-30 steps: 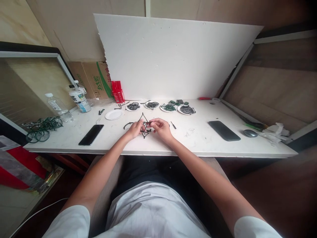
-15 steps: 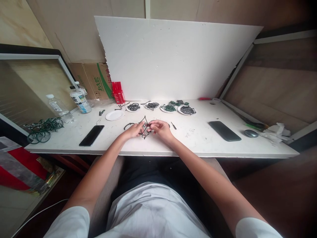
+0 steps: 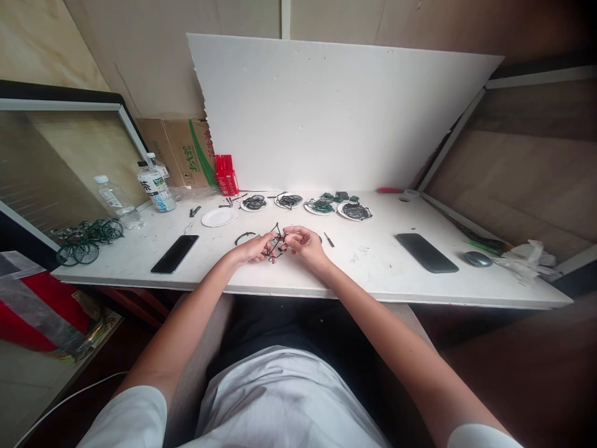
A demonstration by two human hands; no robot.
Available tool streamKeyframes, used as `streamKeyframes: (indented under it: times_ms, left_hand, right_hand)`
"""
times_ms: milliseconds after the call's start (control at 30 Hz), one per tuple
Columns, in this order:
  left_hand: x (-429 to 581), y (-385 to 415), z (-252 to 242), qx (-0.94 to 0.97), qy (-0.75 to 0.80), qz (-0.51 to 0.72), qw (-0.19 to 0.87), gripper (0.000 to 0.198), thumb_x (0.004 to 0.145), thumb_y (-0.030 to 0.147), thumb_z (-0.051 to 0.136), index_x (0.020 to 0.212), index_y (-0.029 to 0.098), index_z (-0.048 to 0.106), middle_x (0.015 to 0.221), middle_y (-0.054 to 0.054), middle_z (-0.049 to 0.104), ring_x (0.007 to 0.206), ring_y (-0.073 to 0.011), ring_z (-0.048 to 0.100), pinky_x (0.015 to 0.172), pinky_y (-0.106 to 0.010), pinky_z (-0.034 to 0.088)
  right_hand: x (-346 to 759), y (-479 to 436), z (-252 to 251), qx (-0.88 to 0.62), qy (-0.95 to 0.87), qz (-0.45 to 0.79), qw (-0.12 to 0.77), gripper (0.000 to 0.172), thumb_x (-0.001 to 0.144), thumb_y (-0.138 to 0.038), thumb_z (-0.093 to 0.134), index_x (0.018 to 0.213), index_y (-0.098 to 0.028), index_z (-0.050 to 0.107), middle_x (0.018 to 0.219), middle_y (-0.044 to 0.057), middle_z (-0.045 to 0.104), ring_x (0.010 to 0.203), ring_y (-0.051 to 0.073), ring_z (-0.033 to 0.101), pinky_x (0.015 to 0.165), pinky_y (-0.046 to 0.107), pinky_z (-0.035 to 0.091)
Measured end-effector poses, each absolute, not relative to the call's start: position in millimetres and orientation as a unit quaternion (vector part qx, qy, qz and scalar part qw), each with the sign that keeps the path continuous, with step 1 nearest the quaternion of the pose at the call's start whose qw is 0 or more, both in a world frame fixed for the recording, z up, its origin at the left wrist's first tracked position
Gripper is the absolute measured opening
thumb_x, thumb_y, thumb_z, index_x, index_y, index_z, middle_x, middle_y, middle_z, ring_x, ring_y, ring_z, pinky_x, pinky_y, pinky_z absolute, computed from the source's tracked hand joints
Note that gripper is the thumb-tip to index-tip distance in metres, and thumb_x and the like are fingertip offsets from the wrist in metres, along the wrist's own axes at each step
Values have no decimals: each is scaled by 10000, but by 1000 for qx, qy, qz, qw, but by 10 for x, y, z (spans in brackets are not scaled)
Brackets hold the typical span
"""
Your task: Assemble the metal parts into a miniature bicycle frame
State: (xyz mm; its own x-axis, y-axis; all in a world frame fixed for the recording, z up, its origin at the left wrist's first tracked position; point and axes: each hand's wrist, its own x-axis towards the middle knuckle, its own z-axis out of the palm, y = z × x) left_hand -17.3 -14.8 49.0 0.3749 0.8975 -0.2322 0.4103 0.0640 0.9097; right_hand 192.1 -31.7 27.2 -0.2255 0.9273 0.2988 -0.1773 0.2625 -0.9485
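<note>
Wall and board: beige wall (image 3: pixel 247 25) behind a broad white board (image 3: pixel 345 118) with a ragged left edge.
White table: its top (image 3: pixel 368 274) runs across in front of the person, with faint dark marks.
Dark frame piece: small and thin-barred (image 3: pixel 275 244), held between the two hands near the table's front edge; whether it touches the top cannot be told.
Pointing: long axis runs mostly away from the person, one narrow end toward the plates, the other toward the lap, leaning slightly right at the far end.
Look: blackish slender bars, angled and branching like a tiny bicycle frame; finer detail is hidden by fingers.
Left hand: fingers bent (image 3: pixel 253 249), pinching the piece from its left side.
Right hand: thumb and fingertips drawn together (image 3: pixel 305 244), pinching at its right side; any separate part between them is too small to tell.
Close by: curved dark strip (image 3: pixel 243 236) beyond the left hand; slim dark tool (image 3: pixel 329 240) right of the right hand.
Row of plates: four (image 3: pixel 314 210), heaped with dark and green parts.
</note>
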Motion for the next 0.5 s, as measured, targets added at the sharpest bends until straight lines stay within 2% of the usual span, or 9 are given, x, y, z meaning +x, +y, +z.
streamKeyframes:
  times_ms: [133,333,500]
  left_hand:
    - [-171,-180,571,630,473,188,587,673,984,733,346,854,155,666,711,-95,677,437,-81,182,443,-258,96]
    - [-161,-195,578,602,456,186,629,617,978,729,382,927,173,644,811,-106,715,452,-79,173,454,-255,73]
    - [-155,-172,525,592,458,187,637,625,988,733,360,910,173,626,806,-105,699,455,-74,159,452,-253,53]
  right_hand:
    - [1932,-380,337,-319,-574,531,535,598,760,-523,898,1224,-201,703,929,41,799,810,212,779,613,267,513]
    - [1913,-397,363,-343,-567,521,538,567,763,-528,896,1201,-205,734,866,51,807,817,225,785,619,267,521]
    - [1899,-353,338,-348,-569,508,544,420,744,-541,902,973,-201,808,799,60,787,767,230,768,553,271,492]
